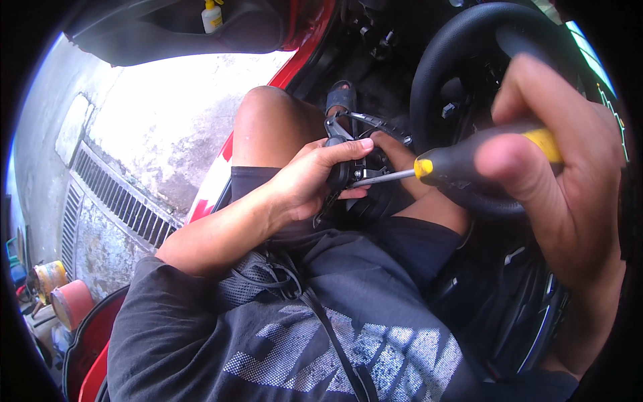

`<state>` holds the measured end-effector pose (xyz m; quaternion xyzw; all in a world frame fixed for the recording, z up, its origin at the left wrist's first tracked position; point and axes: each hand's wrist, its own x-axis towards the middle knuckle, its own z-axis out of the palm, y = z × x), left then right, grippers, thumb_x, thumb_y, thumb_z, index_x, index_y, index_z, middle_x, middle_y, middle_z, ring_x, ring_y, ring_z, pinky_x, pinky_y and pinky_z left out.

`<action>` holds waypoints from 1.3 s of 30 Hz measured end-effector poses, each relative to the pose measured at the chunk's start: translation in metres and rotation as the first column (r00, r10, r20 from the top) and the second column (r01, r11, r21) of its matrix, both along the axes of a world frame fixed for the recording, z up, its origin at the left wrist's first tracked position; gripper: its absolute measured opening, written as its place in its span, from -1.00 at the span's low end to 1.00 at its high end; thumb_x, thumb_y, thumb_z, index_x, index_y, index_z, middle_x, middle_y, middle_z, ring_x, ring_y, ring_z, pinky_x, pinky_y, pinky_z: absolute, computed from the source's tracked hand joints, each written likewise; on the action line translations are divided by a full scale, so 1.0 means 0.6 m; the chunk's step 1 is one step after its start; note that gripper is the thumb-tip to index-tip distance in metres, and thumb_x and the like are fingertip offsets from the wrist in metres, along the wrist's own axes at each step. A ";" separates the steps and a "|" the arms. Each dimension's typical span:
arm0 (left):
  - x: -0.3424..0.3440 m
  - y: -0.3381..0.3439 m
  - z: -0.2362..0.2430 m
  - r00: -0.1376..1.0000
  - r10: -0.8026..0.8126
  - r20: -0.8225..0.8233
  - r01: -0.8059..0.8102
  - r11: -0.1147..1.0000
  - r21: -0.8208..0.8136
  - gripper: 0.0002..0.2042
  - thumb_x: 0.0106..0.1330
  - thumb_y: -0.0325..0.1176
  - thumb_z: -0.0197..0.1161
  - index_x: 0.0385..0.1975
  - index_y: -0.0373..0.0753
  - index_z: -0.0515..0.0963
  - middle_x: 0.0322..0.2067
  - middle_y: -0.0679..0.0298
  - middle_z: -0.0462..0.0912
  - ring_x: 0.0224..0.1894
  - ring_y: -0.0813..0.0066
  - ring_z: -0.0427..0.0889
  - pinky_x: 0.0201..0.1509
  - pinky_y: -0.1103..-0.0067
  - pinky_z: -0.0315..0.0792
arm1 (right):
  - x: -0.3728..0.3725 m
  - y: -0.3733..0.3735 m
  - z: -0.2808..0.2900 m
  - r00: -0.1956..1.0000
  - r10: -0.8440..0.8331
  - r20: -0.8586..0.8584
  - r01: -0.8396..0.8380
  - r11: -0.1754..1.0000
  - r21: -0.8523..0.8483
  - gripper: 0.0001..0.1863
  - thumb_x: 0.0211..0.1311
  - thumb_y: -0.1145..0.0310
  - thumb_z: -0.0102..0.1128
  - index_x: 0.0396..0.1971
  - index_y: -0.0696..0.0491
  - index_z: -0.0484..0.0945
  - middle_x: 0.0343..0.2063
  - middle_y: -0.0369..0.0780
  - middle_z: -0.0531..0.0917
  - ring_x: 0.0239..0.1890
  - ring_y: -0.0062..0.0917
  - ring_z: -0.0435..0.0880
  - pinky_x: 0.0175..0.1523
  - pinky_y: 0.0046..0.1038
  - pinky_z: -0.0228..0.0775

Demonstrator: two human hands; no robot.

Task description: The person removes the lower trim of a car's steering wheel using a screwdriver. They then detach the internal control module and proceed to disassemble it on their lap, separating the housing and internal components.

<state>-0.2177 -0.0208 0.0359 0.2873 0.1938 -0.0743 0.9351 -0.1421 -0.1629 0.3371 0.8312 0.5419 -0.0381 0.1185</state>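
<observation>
My left hand (315, 171) is closed around a black plastic car part (340, 173) with a grey bracket-like arm, held above my lap. Its thumb lies across the top of the part. My right hand (562, 167), raised at the right and partly blurred, is wrapped round the black and yellow handle of a screwdriver (455, 161). The metal shaft points left, and its tip meets the lower side of the black part, near a small round screw-like spot. Exactly where the tip sits is hard to make out.
A black steering wheel (429, 87) stands close beside the screwdriver. At the left, the open red car door (248, 27) holds a small yellow-capped bottle (212, 17). Outside lie a floor drain grate (124, 194) and buckets (72, 303). A strap (335, 342) hangs across my shirt.
</observation>
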 end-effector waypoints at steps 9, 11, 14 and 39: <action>0.010 0.008 0.000 1.000 -0.026 0.005 0.026 0.999 -0.046 -0.57 0.45 -0.08 0.47 0.08 -0.27 0.56 -0.23 0.17 0.78 -0.24 0.37 0.85 -0.08 0.39 0.84 | 0.045 -0.005 0.002 0.909 0.416 0.016 -0.417 0.908 0.047 -0.64 0.43 0.21 0.41 -0.01 0.19 0.61 -0.10 -0.06 0.59 -0.15 -0.30 0.67 -0.12 -0.38 0.51; 0.007 0.005 0.004 1.000 -0.011 -0.004 0.011 0.998 -0.065 -0.59 0.43 -0.08 0.50 0.03 -0.27 0.62 -0.23 0.19 0.77 -0.26 0.43 0.83 -0.10 0.46 0.83 | 0.051 -0.012 0.001 0.940 0.340 0.040 -0.341 0.940 0.026 -0.47 0.43 0.03 0.41 0.07 0.20 0.57 -0.09 -0.07 0.59 -0.14 -0.31 0.67 -0.07 -0.38 0.51; 0.003 0.009 0.002 1.000 -0.002 0.003 0.002 0.994 -0.112 -0.62 0.45 -0.08 0.49 0.02 -0.26 0.65 -0.25 0.21 0.77 -0.27 0.45 0.82 -0.12 0.48 0.83 | 0.052 -0.021 -0.012 0.960 0.280 0.028 -0.282 0.955 0.096 -0.36 0.36 -0.04 0.42 0.15 0.19 0.50 -0.07 -0.09 0.56 -0.12 -0.32 0.64 0.00 -0.38 0.49; 0.010 0.012 0.005 1.000 0.004 0.010 -0.003 0.993 -0.116 -0.63 0.48 -0.13 0.44 0.06 -0.23 0.56 -0.28 0.13 0.79 -0.27 0.35 0.85 -0.09 0.36 0.86 | 0.035 0.000 0.004 0.987 0.114 -0.117 -0.105 0.991 0.078 -0.42 0.32 -0.05 0.49 0.01 0.15 0.57 -0.24 -0.16 0.60 -0.19 -0.40 0.68 -0.04 -0.41 0.51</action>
